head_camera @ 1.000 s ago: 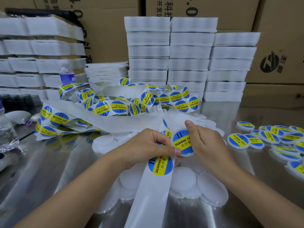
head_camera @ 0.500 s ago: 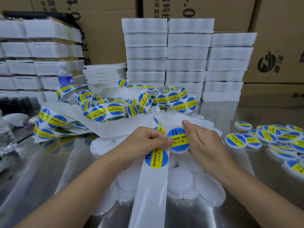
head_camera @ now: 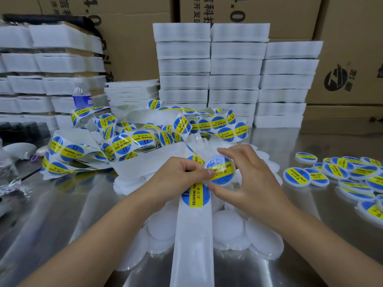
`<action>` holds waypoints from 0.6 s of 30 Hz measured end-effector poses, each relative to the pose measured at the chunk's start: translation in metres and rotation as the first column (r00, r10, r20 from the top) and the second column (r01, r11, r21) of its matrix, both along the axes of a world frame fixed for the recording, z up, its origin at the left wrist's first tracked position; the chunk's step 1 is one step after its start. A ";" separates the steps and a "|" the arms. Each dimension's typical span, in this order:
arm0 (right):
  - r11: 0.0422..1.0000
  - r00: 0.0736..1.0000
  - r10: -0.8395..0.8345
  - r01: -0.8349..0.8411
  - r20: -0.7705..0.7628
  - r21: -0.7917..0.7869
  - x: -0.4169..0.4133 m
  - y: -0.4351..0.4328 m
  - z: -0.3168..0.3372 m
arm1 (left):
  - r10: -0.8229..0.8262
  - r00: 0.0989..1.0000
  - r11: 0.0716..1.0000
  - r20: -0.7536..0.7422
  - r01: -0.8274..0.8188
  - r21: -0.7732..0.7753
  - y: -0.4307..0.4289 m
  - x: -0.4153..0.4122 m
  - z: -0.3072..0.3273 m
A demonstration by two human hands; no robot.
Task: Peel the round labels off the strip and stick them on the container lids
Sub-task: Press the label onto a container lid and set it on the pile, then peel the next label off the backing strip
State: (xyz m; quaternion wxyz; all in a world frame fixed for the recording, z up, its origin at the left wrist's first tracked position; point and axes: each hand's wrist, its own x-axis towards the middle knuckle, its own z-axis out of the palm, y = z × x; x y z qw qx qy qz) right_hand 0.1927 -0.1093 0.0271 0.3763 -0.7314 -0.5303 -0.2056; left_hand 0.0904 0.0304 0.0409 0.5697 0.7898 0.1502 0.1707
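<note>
Gripping a white lid point(head_camera: 235, 176) near centre: right hand point(head_camera: 250, 181). Left hand point(head_camera: 180, 180) pinches the strip point(head_camera: 193, 241), thumb pressing the lid's round label point(head_camera: 220, 172).

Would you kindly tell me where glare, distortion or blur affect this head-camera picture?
Head view: glare whitens the top of the labelled lid that the right hand holds; the steel table carries streaky reflections; wide-angle distortion bows the white box stacks and stretches the finished lids at the right edge.
</note>
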 end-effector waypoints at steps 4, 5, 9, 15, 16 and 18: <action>0.999 1.000 -0.010 0.010 0.008 0.050 -0.002 0.000 0.000 | 0.017 0.999 0.999 0.028 -0.016 -0.033 0.000 0.001 -0.001; 0.997 1.000 -0.018 0.018 -0.001 0.073 -0.001 0.000 0.000 | 0.010 0.999 0.999 0.040 -0.009 -0.040 0.000 0.001 0.000; 0.978 0.990 -0.110 0.124 -0.090 0.166 0.018 -0.002 0.003 | -0.045 0.997 0.996 0.065 0.050 -0.070 -0.002 0.000 0.002; 0.866 0.848 -0.484 0.499 -0.215 0.020 0.074 -0.019 0.007 | -0.049 0.997 0.994 0.064 0.055 -0.094 -0.001 -0.001 0.001; 0.816 0.791 -0.571 0.577 -0.218 -0.040 0.082 -0.023 0.007 | -0.049 0.997 0.994 0.063 0.055 -0.092 -0.001 -0.001 0.001; 0.696 0.669 -0.718 0.695 -0.194 -0.180 0.093 -0.031 0.006 | -0.052 0.997 0.994 0.060 0.057 -0.092 -0.001 -0.002 0.001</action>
